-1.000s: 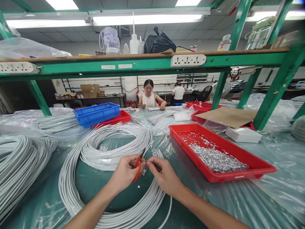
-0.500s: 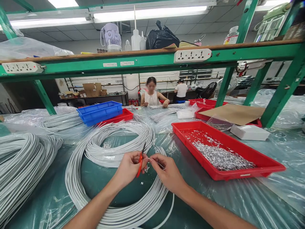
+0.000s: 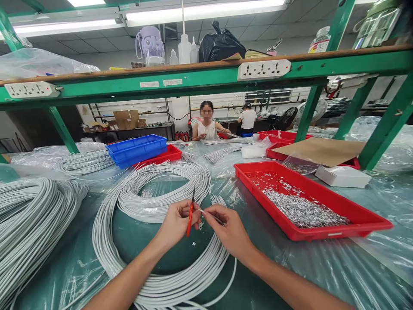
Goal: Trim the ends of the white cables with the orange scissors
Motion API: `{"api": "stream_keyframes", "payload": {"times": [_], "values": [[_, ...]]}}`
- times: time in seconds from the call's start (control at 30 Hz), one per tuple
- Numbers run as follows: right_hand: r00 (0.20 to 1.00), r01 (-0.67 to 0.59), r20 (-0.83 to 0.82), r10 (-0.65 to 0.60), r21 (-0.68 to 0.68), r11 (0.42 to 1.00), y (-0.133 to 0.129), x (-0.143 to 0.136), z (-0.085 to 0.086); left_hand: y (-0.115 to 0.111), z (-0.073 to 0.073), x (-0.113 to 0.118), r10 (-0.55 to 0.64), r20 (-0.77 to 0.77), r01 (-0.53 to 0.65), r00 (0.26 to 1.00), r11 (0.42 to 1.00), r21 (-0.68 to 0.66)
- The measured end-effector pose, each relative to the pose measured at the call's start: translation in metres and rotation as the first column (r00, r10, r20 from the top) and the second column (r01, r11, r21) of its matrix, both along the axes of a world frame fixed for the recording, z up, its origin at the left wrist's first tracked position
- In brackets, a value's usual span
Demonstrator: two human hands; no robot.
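Observation:
My left hand (image 3: 176, 224) is closed around orange-handled scissors (image 3: 189, 221), whose dark blades point up and away. Its fingertips also meet the tip of a thin white cable (image 3: 200, 210). My right hand (image 3: 230, 228) pinches that same cable just behind its end, so the two hands nearly touch. Beneath them lies a big coil of white cables (image 3: 102, 232), with a bundle of cut ends (image 3: 218, 200) just beyond my right hand. Small silvery scraps (image 3: 194, 244) lie on the green table below. Whether the blades are parted is hard to see.
To the right sits a red tray (image 3: 364, 221) holding many small silvery pieces, with a white box (image 3: 342, 176) behind it. Another cable coil (image 3: 35, 232) fills the left side. Blue trays (image 3: 137, 150) stand farther back. Across the table a person (image 3: 206, 125) handles cables under a green shelf (image 3: 200, 86).
The scissors have turned to a more upright, edge-on angle in my left hand. Both hands still hold the cable end. The person opposite has raised a hand with cables. My view has shifted slightly.

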State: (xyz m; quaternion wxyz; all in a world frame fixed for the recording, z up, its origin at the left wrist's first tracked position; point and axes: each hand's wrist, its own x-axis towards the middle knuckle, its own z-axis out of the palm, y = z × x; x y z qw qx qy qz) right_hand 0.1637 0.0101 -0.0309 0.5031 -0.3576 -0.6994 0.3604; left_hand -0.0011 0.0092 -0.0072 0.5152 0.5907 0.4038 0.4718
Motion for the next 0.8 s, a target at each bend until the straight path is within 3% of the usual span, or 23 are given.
{"api": "stream_keyframes", "payload": {"times": [0.37,0.8], "values": [[0.998,0.054,-0.032,-0.053,0.03,0.998,-0.0025,-0.0006,0.0028,-0.0041,0.0071,0.0034,0.005,0.069,0.0,0.998,0.997,-0.073],[0.993,0.102,-0.06,-0.102,0.005,0.995,-0.003,-0.0066,0.0031,0.0003,0.0006,-0.0032,-0.001,-0.011,0.0,1.0,0.997,-0.081]]}}
